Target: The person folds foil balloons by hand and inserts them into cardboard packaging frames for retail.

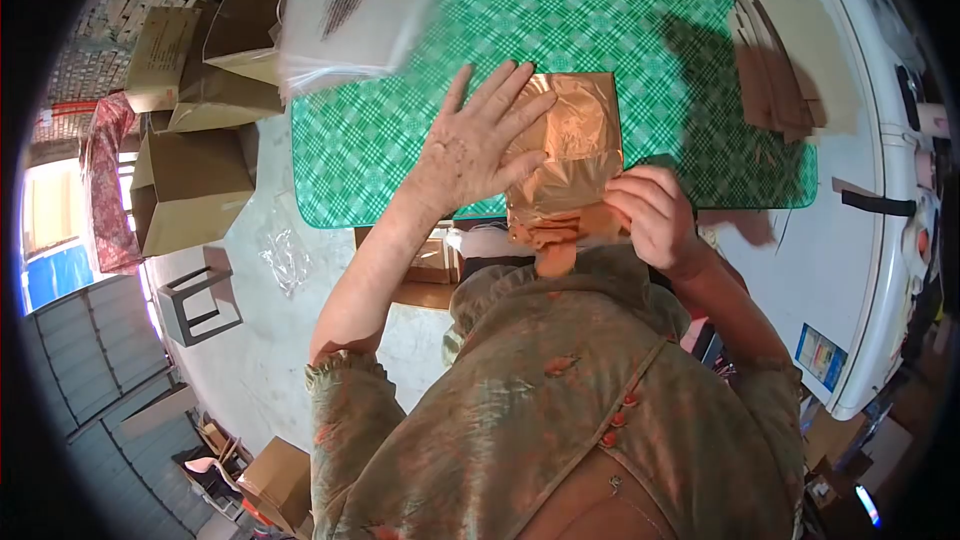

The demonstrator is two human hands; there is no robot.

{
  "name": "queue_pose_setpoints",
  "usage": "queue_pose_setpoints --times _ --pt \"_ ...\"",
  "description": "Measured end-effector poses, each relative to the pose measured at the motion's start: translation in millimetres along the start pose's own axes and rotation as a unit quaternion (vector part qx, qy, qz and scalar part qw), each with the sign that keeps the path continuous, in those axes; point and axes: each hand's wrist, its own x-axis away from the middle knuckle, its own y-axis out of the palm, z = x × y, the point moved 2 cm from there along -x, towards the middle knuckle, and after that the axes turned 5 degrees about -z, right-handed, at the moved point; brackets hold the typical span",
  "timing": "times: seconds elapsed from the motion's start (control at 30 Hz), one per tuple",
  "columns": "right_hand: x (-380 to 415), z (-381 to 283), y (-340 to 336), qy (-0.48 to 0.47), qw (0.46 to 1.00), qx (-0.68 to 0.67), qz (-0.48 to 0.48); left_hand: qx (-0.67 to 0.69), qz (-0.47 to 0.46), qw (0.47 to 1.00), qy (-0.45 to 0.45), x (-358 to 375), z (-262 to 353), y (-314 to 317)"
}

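A shiny copper-coloured foil sheet lies at the near edge of the green checked tabletop. Its near end is crumpled and hangs over the edge toward my body. My left hand is spread flat, its fingertips and thumb resting on the left part of the foil. At the foil's right side, my right hand has its thumb and fingers closed on the edge. Whatever lies under the foil is hidden.
A stack of clear plastic bags lies at the table's far left. Brown paper pieces rest on the right, beside a white surface. Open cardboard boxes stand left of the table, and a dark stool frame is on the floor.
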Motion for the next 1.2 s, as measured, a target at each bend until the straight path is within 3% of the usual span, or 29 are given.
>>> queue_pose_setpoints --times 0.2,0.33,0.57,0.77,1.0,1.2 --pt "-16.7 -5.4 -6.0 0.178 0.979 -0.098 0.023 -0.001 -0.003 1.0 0.005 -0.3 1.0 -3.4" --pt "-27.3 -5.8 -2.9 0.206 0.973 -0.086 0.063 0.006 -0.012 1.0 0.005 -0.8 1.5 -4.7" --pt "-31.3 -3.8 5.3 0.209 0.973 -0.054 0.084 0.016 0.02 1.0 0.004 5.9 3.2 -8.1" --pt "-29.9 -2.9 7.7 0.22 0.972 -0.04 0.072 0.245 0.065 0.966 -0.045 50.0 11.7 -18.1" --pt "-32.4 -7.1 7.2 0.229 0.97 -0.034 0.07 0.223 0.179 0.954 -0.092 53.6 37.5 1.0" --pt "-31.8 -7.0 9.0 0.236 0.969 -0.019 0.064 0.153 0.218 0.95 -0.161 50.2 45.5 9.2"
